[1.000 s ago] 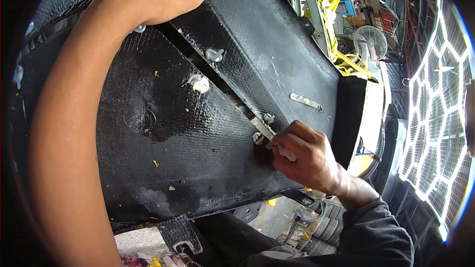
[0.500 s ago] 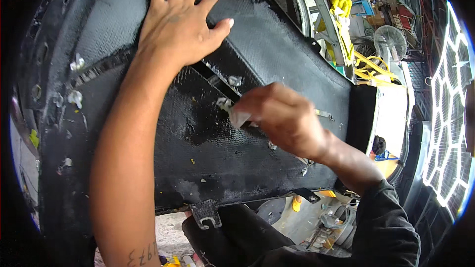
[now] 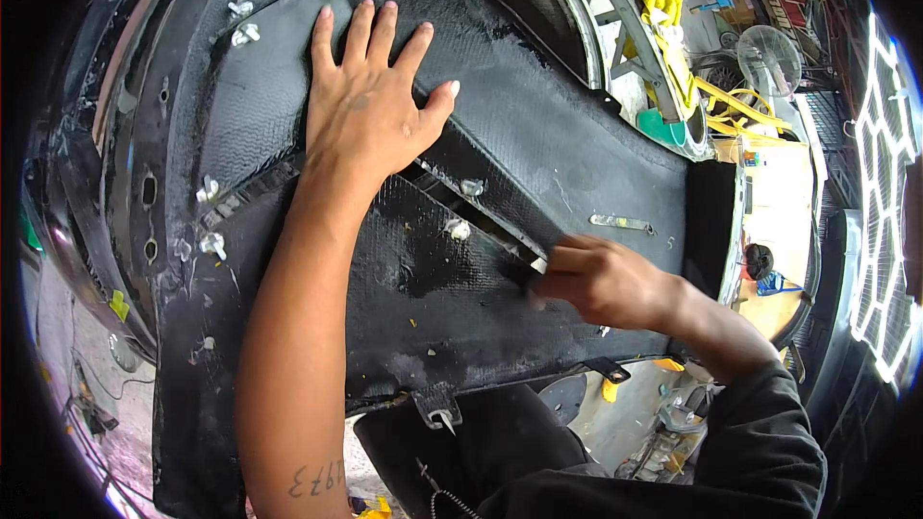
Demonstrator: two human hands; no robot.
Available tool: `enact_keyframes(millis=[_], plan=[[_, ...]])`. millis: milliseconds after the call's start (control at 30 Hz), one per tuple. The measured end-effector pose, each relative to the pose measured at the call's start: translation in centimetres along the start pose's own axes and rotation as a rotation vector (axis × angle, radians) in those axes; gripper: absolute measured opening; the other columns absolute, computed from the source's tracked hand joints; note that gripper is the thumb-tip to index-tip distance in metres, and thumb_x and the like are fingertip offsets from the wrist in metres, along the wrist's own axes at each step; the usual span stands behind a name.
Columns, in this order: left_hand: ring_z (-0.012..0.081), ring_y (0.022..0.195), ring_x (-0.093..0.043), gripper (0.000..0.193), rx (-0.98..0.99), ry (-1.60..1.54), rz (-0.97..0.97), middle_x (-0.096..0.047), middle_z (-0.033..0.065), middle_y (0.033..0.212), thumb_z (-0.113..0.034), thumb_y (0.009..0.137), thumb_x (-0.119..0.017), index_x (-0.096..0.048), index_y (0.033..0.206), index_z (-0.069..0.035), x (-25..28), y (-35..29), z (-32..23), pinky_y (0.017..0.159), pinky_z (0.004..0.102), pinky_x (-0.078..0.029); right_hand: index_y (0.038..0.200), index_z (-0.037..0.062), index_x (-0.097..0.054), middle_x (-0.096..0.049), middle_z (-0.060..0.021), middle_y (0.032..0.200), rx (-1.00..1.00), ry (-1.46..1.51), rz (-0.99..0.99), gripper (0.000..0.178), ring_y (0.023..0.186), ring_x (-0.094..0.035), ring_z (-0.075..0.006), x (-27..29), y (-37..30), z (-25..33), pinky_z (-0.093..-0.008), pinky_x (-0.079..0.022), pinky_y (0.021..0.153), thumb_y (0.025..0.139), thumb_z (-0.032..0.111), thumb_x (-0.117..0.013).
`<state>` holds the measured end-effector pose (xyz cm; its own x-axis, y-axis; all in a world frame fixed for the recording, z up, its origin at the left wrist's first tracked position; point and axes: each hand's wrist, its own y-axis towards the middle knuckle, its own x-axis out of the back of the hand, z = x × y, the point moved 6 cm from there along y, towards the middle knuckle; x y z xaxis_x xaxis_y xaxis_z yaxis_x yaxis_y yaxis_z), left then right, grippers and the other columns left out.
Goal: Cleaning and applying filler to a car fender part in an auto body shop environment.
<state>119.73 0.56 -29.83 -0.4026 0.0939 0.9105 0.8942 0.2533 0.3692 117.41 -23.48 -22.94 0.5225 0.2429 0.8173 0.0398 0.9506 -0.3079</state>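
A large black textured panel (image 3: 433, 303), possibly a moulded vehicle part, spreads out under both my hands. My left hand (image 3: 375, 115) lies flat on its upper part, fingers spread and holding nothing. A dark slot-like channel (image 3: 471, 214) runs diagonally from beside that hand toward my right hand (image 3: 601, 279). Closed and slightly blurred, my right hand is at the channel's lower end; whatever it grips is hidden by the fingers. Two whitish lumps, one beside the channel (image 3: 471, 187) and another below it (image 3: 458, 229), stick to the panel.
More whitish lumps (image 3: 212, 245) dot the panel's left side. A notched bracket (image 3: 438, 407) juts from its near edge. Beyond the panel are a metal frame with yellow cloth (image 3: 661, 2), a fan (image 3: 769, 60) and a wooden table (image 3: 769, 250). Cables lie on the floor at left.
My right hand has moved right and down along the channel. The pale, crumpled-looking piece at its fingertips no longer shows. My left hand stays flat while the view has shifted.
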Motion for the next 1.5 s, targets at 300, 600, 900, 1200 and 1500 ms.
enact_keyframes(millis=[300,600,900,1200,1500], plan=[[0.0315,0.151,-0.032,0.064,-0.010,0.037,-0.043,-0.045,0.0167,0.157,-0.056,0.098,-0.053,-0.055,0.148,-0.017,-0.3,-0.1,-0.2,0.125,0.0550,-0.008,0.094,0.0006,-0.071,-0.060,-0.0126,0.080,-0.316,0.203,-0.157,0.022,0.067,-0.067,-0.0277,4.2,-0.5,-1.2,-0.0399,-0.055,0.058,0.075,0.012,-0.074],[0.0301,0.153,-0.030,0.065,-0.014,0.103,-0.045,-0.044,0.0162,0.159,-0.059,0.097,-0.053,-0.054,0.149,-0.019,-0.7,-0.4,0.1,0.126,0.0531,-0.006,0.081,0.0034,-0.066,-0.064,-0.0097,0.087,-0.307,-0.097,-0.059,0.020,0.073,-0.070,-0.0313,0.2,3.2,-0.9,-0.0445,-0.059,0.063,0.082,0.022,-0.072],[0.0280,0.153,-0.028,0.066,0.002,0.113,-0.041,-0.043,0.0147,0.159,-0.061,0.098,-0.051,-0.053,0.150,-0.021,-0.8,-0.1,-0.1,0.127,0.0515,-0.005,0.084,0.0024,-0.068,-0.067,-0.0129,0.094,-0.269,-0.174,-0.035,0.015,0.075,-0.070,-0.0334,-0.3,4.2,-1.2,-0.0456,-0.060,0.069,0.082,0.017,-0.071],[0.0279,0.153,-0.029,0.065,0.032,0.017,-0.027,-0.044,0.0155,0.159,-0.058,0.097,-0.053,-0.056,0.147,-0.017,-0.6,-0.5,-0.1,0.127,0.0509,-0.004,0.073,0.0017,-0.055,-0.056,-0.0063,0.072,-0.310,1.303,-0.554,0.022,0.055,-0.058,-0.0125,4.9,-2.8,-5.1,-0.0293,-0.043,0.047,0.091,0.015,-0.059],[0.0277,0.153,-0.029,0.063,0.031,-0.008,-0.011,-0.044,0.0161,0.158,-0.056,0.097,-0.054,-0.057,0.146,-0.016,-0.4,-0.4,0.0,0.127,0.0509,-0.004,0.085,0.0019,-0.069,-0.066,-0.0100,0.080,-0.335,0.111,-0.122,0.021,0.065,-0.069,-0.0252,2.8,3.1,-1.2,-0.0360,-0.056,0.060,0.092,0.021,-0.072]])
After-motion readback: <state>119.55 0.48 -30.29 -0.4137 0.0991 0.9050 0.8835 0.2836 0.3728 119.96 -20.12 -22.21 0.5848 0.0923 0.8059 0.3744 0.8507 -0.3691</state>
